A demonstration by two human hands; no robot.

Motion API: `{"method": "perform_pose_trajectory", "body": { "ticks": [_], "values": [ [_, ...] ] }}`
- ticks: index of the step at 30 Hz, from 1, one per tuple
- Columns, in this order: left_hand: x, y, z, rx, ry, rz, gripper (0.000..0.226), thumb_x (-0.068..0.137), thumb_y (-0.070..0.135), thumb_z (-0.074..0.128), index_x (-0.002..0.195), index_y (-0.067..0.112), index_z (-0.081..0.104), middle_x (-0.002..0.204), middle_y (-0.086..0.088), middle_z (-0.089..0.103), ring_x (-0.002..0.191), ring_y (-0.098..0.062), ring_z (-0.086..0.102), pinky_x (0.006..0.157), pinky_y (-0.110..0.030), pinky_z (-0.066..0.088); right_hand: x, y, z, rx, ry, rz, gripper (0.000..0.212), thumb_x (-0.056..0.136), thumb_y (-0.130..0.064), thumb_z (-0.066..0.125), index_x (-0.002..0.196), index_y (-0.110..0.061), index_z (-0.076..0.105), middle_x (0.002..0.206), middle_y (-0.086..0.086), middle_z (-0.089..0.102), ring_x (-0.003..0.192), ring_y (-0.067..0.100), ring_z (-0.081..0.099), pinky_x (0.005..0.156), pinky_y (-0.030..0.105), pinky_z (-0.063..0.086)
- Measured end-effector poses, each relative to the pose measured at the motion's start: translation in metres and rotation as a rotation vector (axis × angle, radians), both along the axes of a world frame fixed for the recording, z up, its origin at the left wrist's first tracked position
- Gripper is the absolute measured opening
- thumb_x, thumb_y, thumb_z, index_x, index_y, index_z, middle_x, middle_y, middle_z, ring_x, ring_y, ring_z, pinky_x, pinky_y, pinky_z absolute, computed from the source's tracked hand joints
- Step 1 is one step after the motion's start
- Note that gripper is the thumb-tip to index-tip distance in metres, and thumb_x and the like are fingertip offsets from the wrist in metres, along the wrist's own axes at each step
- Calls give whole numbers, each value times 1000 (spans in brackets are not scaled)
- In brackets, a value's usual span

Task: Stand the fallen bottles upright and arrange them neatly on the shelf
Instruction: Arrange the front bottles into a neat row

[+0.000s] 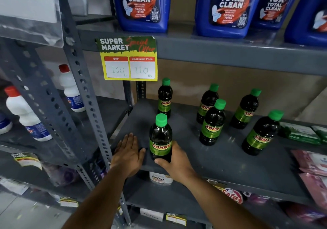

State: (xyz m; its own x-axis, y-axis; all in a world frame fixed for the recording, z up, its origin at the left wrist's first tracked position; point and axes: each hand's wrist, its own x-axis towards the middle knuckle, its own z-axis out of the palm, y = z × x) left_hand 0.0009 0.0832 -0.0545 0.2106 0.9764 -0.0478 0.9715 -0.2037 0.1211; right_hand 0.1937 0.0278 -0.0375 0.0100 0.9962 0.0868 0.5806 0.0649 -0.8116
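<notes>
Nearest the camera, the right hand point(174, 163) gripped the base of one Sunny bottle point(160, 138), its fingers point(161, 161) wrapped around the dark body just below the green label; that bottle stood upright at the front edge of the grey shelf point(238, 166). Just to its left, the left hand point(128, 153) lay flat on the shelf, palm down, fingers spread and holding nothing, apart from the bottle. Further back stood five more Sunny bottles, all upright with green caps, six in all: one at the back left point(165, 98), a close pair in the middle point(212, 122) and point(207, 103), and two on the right point(261, 134) and point(245, 109). Above hung a yellow price tag point(128, 58), and on the upper shelf stood four blue toilet cleaner jugs point(141, 5).
</notes>
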Motion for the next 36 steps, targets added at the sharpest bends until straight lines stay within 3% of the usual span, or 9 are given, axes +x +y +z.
{"method": "perform_pose_trajectory", "body": {
  "ticks": [4, 7, 9, 14, 17, 21, 25, 29, 36],
  "values": [
    [-1, -1, 0, 3, -5, -4, 76, 95, 54, 6, 153, 5, 2, 163, -13, -1, 150, -24, -4, 120, -37, -1, 13, -16, -1, 213, 123, -125, 110, 63, -66, 76, 148, -19, 27, 142, -2, 40, 130, 11, 42, 107, 29, 36],
    [-1, 0, -1, 6, -13, 2, 79, 92, 56, 3, 153, 5, 2, 163, -13, -2, 150, -24, -5, 120, -37, -2, 39, -14, 2, 518, 60, -593, 101, 64, -62, 72, 136, -3, 34, 131, 21, 41, 121, 29, 39, 104, 38, 33],
    [-1, 2, -2, -1, -12, -2, 75, 96, 53, 9, 153, 6, 0, 163, -13, -4, 150, -23, -6, 120, -38, -2, 69, 4, 10, 500, 19, -777, 104, 59, -52, 79, 135, 1, 32, 131, 29, 42, 125, 39, 37, 107, 45, 29],
    [-3, 2, -4, -33, -32, -4, 74, 97, 54, 8, 153, 8, -4, 163, -9, -11, 149, -20, -12, 121, -38, -4, 132, 36, 19, 130, 178, -502, 103, 64, -16, 90, 145, -12, 27, 132, 3, 52, 124, 22, 52, 98, 29, 43],
    [-2, 2, -3, -34, -24, -7, 73, 97, 54, 8, 153, 8, -5, 163, -9, -12, 149, -20, -13, 121, -38, -4, 136, 38, 18, 86, 133, -494, 79, 67, -15, 88, 130, -12, 41, 106, -5, 61, 95, 18, 64, 68, 13, 45],
    [-2, 1, -3, -39, -30, -2, 73, 97, 54, 9, 153, 8, -4, 163, -8, -12, 149, -19, -13, 121, -37, -5, 127, 30, 14, 90, 161, -537, 73, 66, -21, 88, 124, -14, 45, 107, 0, 64, 96, 18, 64, 74, 22, 45],
    [-2, 2, -3, -29, 4, 3, 73, 97, 53, 8, 152, 7, -4, 163, -10, -10, 149, -21, -11, 121, -37, -4, 116, 12, 18, 62, 152, -541, 66, 69, -15, 85, 122, -15, 47, 96, -6, 61, 72, -3, 57, 51, 4, 40],
    [-1, 2, -3, -25, 4, -1, 73, 97, 53, 10, 152, 6, -2, 163, -11, -7, 149, -23, -8, 121, -39, -1, 109, -12, 13, 50, 136, -505, 68, 65, -19, 86, 121, -18, 48, 99, -6, 63, 84, 8, 60, 64, 12, 41],
    [-1, 2, -4, -8, 2, -1, 73, 98, 51, 12, 152, 5, 0, 163, -13, -3, 150, -24, -4, 122, -40, 2, 104, -44, 2, 45, 131, -442, 68, 62, -21, 87, 118, -23, 48, 100, -9, 65, 91, -1, 61, 70, 14, 44]
  ]
}}
